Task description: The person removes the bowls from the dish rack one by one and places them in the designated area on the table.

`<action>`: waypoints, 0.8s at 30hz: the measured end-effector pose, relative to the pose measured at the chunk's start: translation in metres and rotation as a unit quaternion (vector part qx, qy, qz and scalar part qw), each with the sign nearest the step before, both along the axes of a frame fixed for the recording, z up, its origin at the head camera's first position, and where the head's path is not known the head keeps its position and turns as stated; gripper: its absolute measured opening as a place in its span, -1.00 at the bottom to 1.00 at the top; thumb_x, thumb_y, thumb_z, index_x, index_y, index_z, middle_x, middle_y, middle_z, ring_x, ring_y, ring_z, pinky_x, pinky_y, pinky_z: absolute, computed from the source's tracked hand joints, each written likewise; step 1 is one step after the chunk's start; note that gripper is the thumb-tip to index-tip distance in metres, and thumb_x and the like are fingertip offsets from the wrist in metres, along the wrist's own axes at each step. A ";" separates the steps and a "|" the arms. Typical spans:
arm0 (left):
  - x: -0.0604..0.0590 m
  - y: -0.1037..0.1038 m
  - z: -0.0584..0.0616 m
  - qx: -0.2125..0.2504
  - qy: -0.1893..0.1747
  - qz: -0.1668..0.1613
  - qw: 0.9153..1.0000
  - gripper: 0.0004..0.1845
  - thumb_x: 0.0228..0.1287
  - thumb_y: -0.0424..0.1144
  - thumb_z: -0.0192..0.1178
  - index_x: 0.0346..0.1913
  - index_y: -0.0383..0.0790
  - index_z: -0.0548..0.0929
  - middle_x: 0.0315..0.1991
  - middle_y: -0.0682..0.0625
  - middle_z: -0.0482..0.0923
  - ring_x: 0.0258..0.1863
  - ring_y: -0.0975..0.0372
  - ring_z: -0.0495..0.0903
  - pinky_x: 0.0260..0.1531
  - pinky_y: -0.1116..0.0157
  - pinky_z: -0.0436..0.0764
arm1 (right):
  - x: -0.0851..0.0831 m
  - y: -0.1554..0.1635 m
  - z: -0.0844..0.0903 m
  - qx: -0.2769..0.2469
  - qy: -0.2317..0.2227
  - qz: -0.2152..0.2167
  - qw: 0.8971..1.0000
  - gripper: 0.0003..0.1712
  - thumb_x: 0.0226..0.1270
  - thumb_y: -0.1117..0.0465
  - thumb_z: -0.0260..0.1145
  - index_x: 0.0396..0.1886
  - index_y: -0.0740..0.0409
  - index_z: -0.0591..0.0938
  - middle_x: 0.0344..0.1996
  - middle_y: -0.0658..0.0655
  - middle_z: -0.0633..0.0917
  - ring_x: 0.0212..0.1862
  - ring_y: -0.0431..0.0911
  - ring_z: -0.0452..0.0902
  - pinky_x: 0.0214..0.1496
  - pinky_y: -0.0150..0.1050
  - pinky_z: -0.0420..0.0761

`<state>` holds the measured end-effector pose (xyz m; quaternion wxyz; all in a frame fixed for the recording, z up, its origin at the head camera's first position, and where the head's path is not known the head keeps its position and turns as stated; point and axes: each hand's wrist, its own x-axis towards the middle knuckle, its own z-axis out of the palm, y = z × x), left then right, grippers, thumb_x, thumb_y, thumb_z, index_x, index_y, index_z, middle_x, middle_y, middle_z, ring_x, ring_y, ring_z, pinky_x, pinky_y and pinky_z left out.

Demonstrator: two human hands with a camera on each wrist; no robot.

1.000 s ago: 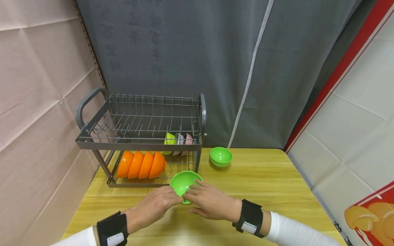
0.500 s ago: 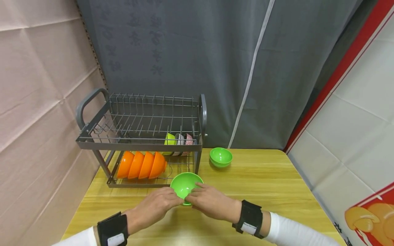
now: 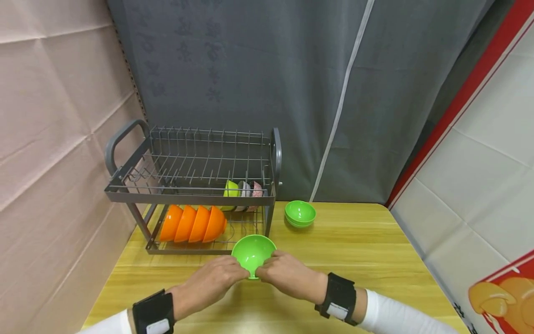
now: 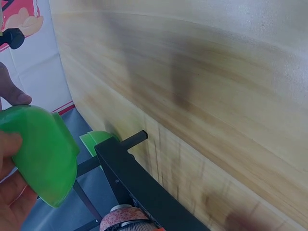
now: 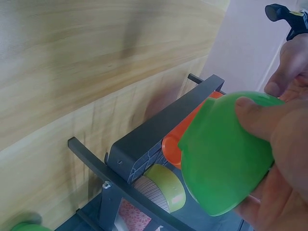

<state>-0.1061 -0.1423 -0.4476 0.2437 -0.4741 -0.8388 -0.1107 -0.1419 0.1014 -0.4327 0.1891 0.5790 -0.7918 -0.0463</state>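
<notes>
Just in front of the dish rack, a green bowl (image 3: 253, 248) is held up, tilted with its inside toward the head camera. My left hand (image 3: 220, 279) pinches its near rim on the left. On the other side my right hand (image 3: 290, 274) grips the rim, the fingers curled over the edge. From the right wrist, the right thumb (image 5: 255, 115) presses on the bowl's outer wall, while the left thumb (image 5: 274, 89) sits at the rim. The left wrist view shows left fingertips (image 4: 10, 143) against the bowl's outside.
The two-tier grey dish rack (image 3: 187, 198) stands at the back left. Several orange bowls (image 3: 215, 225) lean in a row on its lower tier, with a yellow-green bowl (image 3: 231, 189) and patterned bowls behind. Stacked green bowls (image 3: 300, 212) stand right of the rack.
My right hand's fingers, stretched over the bowl before, have curled in and closed on its rim. The bowl has shifted slightly toward me. My left hand has barely moved.
</notes>
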 end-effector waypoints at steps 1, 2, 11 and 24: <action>0.001 0.000 -0.001 0.002 -0.001 0.001 1.000 -0.73 0.04 -0.35 0.46 -0.17 -0.01 0.77 -0.25 0.22 0.78 -0.23 0.43 0.68 -0.06 0.45 0.67 | 0.000 0.000 0.000 0.000 0.000 -0.001 1.000 -0.73 0.26 0.08 0.42 -0.54 -0.16 0.49 -0.64 -0.30 0.56 -0.51 -0.42 0.41 -0.33 -0.50 0.37; 0.001 0.001 -0.002 0.005 -0.003 0.001 1.000 -0.75 0.05 -0.33 0.47 -0.18 -0.02 0.76 -0.25 0.22 0.77 -0.23 0.42 0.68 -0.05 0.44 0.67 | 0.000 0.000 -0.001 0.001 0.001 -0.002 1.000 -0.73 0.27 0.08 0.42 -0.53 -0.16 0.50 -0.64 -0.30 0.56 -0.51 -0.42 0.42 -0.33 -0.50 0.37; 0.004 0.001 -0.006 -0.005 -0.014 0.013 1.000 -0.70 0.16 -0.17 0.42 -0.02 -0.05 0.73 -0.07 0.15 0.76 0.00 0.30 0.68 0.19 0.22 0.65 | -0.001 0.002 -0.005 -0.003 -0.015 -0.012 1.000 -0.74 0.25 0.07 0.43 -0.52 -0.16 0.51 -0.61 -0.30 0.60 -0.50 -0.39 0.46 -0.31 -0.49 0.38; 0.011 -0.001 -0.001 -0.089 -0.078 0.054 0.992 -0.42 0.32 0.08 0.28 0.34 -0.04 0.56 0.33 -0.03 0.57 0.29 0.11 0.57 0.31 0.04 0.57 | 0.001 0.007 -0.008 0.013 -0.046 -0.032 0.998 -0.84 0.24 0.08 0.44 -0.45 -0.15 0.60 -0.54 -0.27 0.69 -0.47 -0.40 0.50 -0.31 -0.53 0.32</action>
